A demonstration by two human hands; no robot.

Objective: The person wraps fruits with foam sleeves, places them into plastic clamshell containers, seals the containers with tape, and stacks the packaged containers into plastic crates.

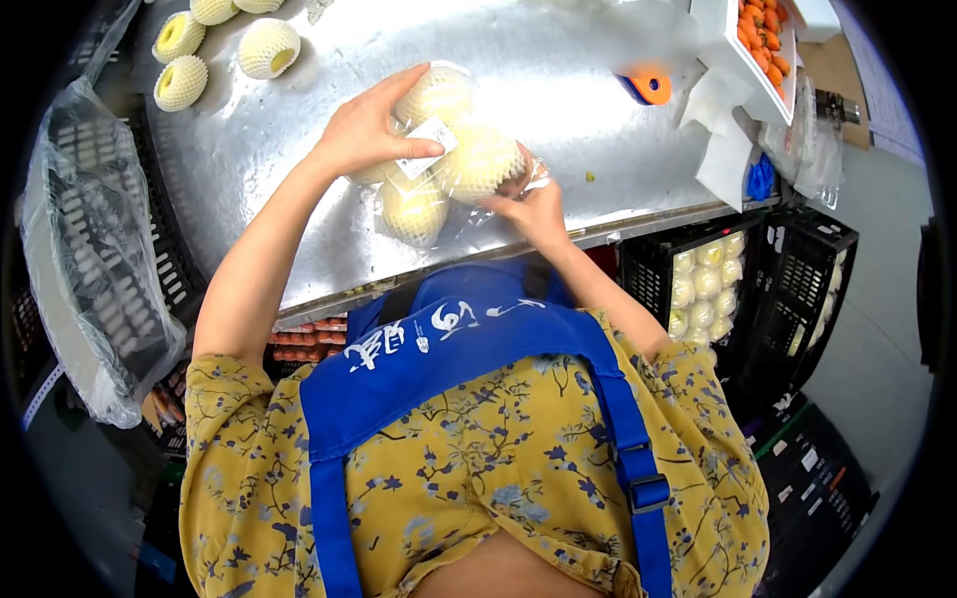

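A clear plastic bag of several round fruits in pale foam nets (pixel 485 159) rests on the metal table, with a white label (pixel 427 143) on its top. My left hand (pixel 364 125) grips the bag from its left side, thumb lying on the label and fingers curled over the far fruit. My right hand (pixel 535 206) is closed on the gathered plastic at the bag's right end, next to the nearest netted fruit. Its fingertips are partly hidden by the film. What kind of fruit the nets hold is not clear.
More netted fruits (pixel 269 49) lie at the table's (pixel 588 130) far left. An orange and blue tape dispenser (pixel 650 87) sits toward the right, near a white box of small orange fruits (pixel 766 45). Black crates (pixel 688 289) stand below right; a plastic-covered crate (pixel 90 239) is at left.
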